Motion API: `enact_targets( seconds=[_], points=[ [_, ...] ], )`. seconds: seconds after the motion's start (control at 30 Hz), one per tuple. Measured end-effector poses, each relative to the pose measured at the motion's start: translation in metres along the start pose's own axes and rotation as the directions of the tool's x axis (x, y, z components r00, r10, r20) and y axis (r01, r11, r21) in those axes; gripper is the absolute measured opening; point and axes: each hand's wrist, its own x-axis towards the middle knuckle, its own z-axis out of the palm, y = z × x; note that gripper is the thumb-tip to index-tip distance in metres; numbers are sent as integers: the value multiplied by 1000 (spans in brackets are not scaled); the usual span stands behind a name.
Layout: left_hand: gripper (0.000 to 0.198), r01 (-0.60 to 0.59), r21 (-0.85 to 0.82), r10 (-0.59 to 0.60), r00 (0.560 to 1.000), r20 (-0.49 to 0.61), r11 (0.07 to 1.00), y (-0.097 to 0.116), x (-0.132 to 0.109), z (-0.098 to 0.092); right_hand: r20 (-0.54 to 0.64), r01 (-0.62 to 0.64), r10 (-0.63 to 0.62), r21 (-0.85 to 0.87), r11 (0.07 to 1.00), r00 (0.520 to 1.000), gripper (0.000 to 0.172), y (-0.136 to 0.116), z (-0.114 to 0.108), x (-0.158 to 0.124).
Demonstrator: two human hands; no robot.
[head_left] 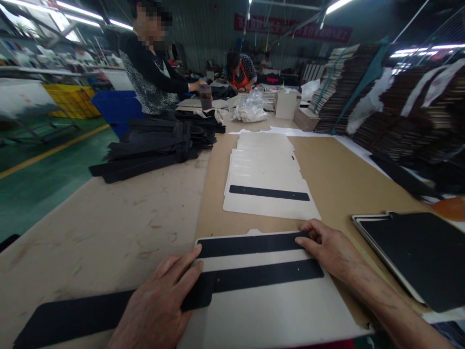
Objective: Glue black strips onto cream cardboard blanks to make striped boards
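Observation:
A pale board (269, 310) with a small tab on its far edge lies in front of me. Two black strips cross it: a far strip (250, 246) along the edge and a near strip (269, 276) below. My left hand (156, 295) has its thumb and fingertip on the left end of the far strip. Under that palm runs another black strip (80, 315), its rounded end overlapping the board. My right hand (327, 247) pinches the far strip's right end at the board's edge, with its fingers curled.
Overlapping pale boards (265, 169) lie ahead, the nearest bearing a black strip. A heap of black strips (156, 140) is at left. Black-faced panels (410, 257) are stacked at right. Tall bundled stacks (341, 87) stand behind. One person (152, 72) works at far left, another (241, 72) further back.

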Motion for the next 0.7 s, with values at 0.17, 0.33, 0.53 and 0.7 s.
enact_targets(
  seconds=[0.17, 0.33, 0.53, 0.7],
  points=[
    [58, 37, -23, -37, 999, 26, 999, 4, 2, -3, -61, 91, -98, -103, 991, 993, 17, 1, 0, 3],
    [74, 123, -27, -117, 977, 181, 992, 14, 14, -21, 87, 326, -320, -411, 851, 944, 23, -21, 3, -9],
    [76, 48, 140, -94, 937, 337, 989, 34, 41, -39, 241, 441, -424, -761, 477, 873, 76, -63, 12, -36],
    [71, 7, 296, -129, 910, 395, 955, 53, 57, -41, 357, 508, -408, -782, 362, 840, 78, -81, 25, -38]
  ],
)
